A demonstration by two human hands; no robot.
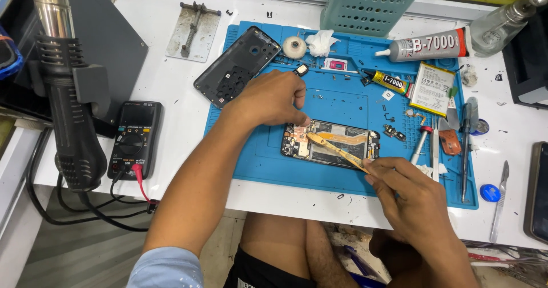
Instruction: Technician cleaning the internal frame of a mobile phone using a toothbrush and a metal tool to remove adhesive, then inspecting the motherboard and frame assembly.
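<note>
While one opened phone (331, 144) lies mid-way on the blue mat (257, 162), the left hand (271, 99) presses fingertips on its upper-left corner and the right hand (408, 194) pinches tweezers (337, 148) over it. Beyond the phone: one back cover (237, 65), two glue tubes (425, 46), one battery (432, 88).

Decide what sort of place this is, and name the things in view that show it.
Most likely a phone repair bench: an opened phone lies on a blue repair mat, with a multimeter and a hot-air gun beside it.
</note>
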